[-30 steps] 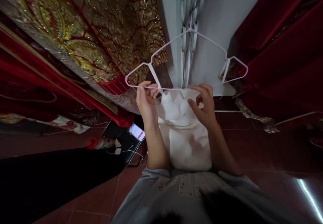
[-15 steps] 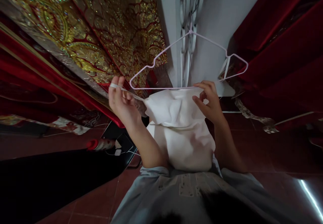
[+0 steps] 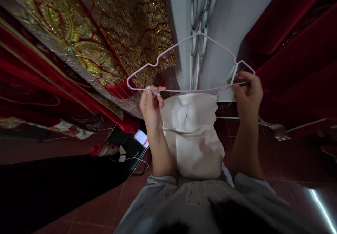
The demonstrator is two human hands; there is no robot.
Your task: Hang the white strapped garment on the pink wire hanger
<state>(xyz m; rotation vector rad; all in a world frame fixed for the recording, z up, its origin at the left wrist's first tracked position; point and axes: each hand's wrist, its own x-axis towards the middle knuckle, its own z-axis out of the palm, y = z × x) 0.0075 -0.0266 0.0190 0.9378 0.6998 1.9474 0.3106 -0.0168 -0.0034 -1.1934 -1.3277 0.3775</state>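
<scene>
A pale pink clothes hanger [image 3: 177,46] hangs by its hook in front of me. Just under its lower bar is a white strapless-looking garment [image 3: 193,146], its folds reaching down to my lap. At the hanger's lower left, my left hand [image 3: 153,102] has its fingers curled round a thin white strap [image 3: 155,92]. My right hand [image 3: 249,93] is closed round the hanger's lower right corner. Beside it another white strap [image 3: 234,73] loops over the right notch. A thin strip runs from the garment's right top corner towards that hand.
Gold sequinned red clothing [image 3: 126,26] hangs close on the left, dark red velvet [image 3: 295,58] on the right. White metal scrollwork [image 3: 196,47] stands behind the hanger. A lit phone [image 3: 142,138] and a red-lidded bottle [image 3: 104,150] are on the black surface at lower left.
My left hand has moved right with the strap, onto the hanger's lower left. My right hand has gone from the garment's top edge to the hanger's right end. The phone has come into view.
</scene>
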